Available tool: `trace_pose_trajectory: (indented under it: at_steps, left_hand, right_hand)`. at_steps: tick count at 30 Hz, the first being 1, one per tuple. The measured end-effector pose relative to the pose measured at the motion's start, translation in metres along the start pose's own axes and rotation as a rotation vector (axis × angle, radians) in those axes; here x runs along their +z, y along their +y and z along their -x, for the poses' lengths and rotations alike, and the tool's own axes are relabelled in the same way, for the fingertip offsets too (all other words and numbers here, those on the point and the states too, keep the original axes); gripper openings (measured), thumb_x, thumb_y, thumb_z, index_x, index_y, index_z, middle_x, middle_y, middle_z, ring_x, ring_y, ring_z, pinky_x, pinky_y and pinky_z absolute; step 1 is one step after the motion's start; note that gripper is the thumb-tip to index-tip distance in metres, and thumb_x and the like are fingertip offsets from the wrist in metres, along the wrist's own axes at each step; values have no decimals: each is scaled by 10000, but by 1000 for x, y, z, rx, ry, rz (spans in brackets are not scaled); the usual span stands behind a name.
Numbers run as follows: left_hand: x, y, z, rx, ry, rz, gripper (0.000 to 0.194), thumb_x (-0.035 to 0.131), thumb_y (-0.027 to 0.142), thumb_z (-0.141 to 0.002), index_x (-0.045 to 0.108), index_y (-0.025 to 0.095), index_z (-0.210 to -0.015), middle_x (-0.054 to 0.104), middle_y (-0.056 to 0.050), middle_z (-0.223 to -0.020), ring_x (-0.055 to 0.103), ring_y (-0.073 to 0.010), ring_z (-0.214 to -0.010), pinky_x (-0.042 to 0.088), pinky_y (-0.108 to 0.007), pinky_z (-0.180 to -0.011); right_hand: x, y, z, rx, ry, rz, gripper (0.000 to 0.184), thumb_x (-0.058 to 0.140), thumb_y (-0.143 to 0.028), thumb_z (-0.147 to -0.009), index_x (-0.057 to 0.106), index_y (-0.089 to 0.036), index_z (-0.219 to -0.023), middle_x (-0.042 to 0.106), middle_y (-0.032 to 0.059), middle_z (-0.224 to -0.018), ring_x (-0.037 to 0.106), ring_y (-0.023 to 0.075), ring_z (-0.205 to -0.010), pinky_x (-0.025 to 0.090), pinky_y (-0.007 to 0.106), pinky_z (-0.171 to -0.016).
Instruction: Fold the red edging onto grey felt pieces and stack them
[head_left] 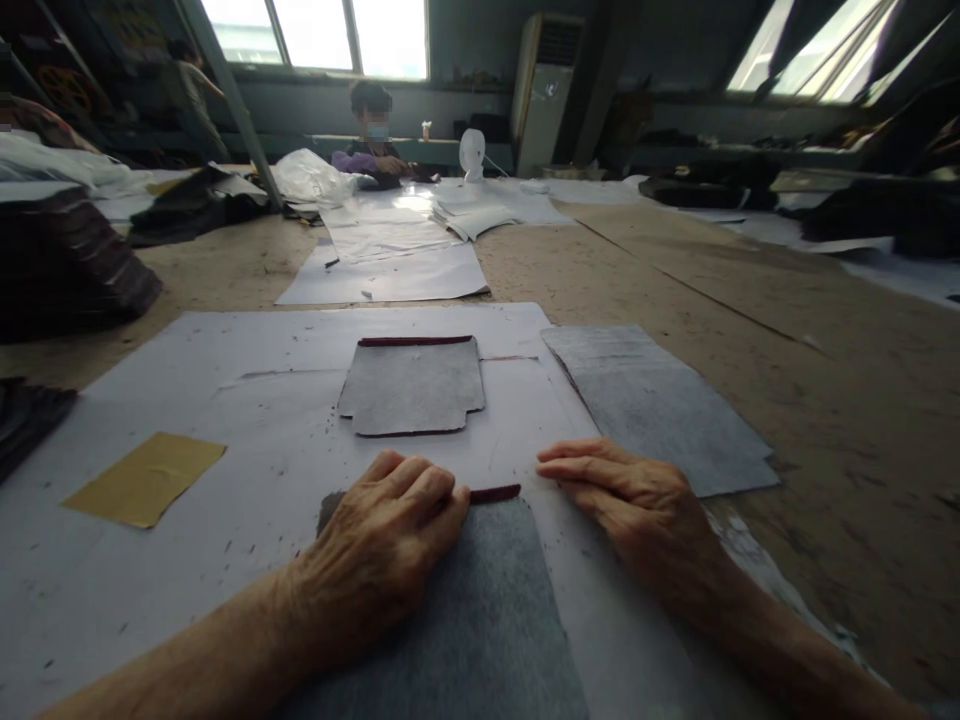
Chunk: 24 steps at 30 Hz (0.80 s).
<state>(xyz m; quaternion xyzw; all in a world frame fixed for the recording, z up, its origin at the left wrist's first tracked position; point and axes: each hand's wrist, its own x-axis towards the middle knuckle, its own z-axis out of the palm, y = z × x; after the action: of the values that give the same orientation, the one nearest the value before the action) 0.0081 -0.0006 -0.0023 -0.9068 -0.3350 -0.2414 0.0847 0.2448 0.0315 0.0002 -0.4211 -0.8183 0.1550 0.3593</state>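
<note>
My left hand (390, 535) lies with curled fingers on the top edge of a grey sheet (487, 620), pressing its folded dark red edge (495, 493). My right hand (626, 495) rests flat on the white paper (247, 480) just right of that sheet, fingers together and stretched out, holding nothing. Ahead of both hands lies a smaller grey cut piece (412, 387) with a dark red top edge. A larger grey sheet (652, 405) lies to the right, its near corner beside my right hand.
A yellow-brown sandpaper-like square (146, 478) lies at the left. Dark stacked material (60, 265) sits at the far left. More white papers (390, 270) cover the brown table (750, 330) farther back. A seated person (373, 135) works at the far end beside a small white fan (472, 152).
</note>
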Motion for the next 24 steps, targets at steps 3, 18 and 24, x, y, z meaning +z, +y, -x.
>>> trace_pose_trajectory:
  at_steps: [3, 18, 24]
  left_hand:
    - [0, 1, -2, 15, 14, -11, 312, 284, 47, -871, 575, 78, -980, 545, -81, -820, 462, -176, -750, 397, -331, -670]
    - [-19, -30, 28, 0, 45, 149, 289, 399, -8, -821, 525, 119, -1047, 530, -69, -856, 468, -148, -767, 429, -293, -682]
    - [-19, -30, 33, 20, -33, 168, 295, 373, -14, -804, 510, 87, -1045, 529, -82, -836, 451, -164, -750, 410, -325, -671]
  right_hand:
    - [7, -12, -4, -98, 58, 125, 278, 448, -35, -790, 670, -184, -866, 645, 33, -900, 579, 154, -845, 493, 287, -779]
    - [41, -47, -1, -410, -64, 429, 380, 275, 12, -805, 613, -54, -967, 593, 101, -794, 508, 202, -725, 468, 333, -647]
    - [43, -53, -3, -446, -149, 545, 330, 373, -19, -798, 613, -87, -1014, 613, 76, -815, 521, 201, -750, 451, 317, -637]
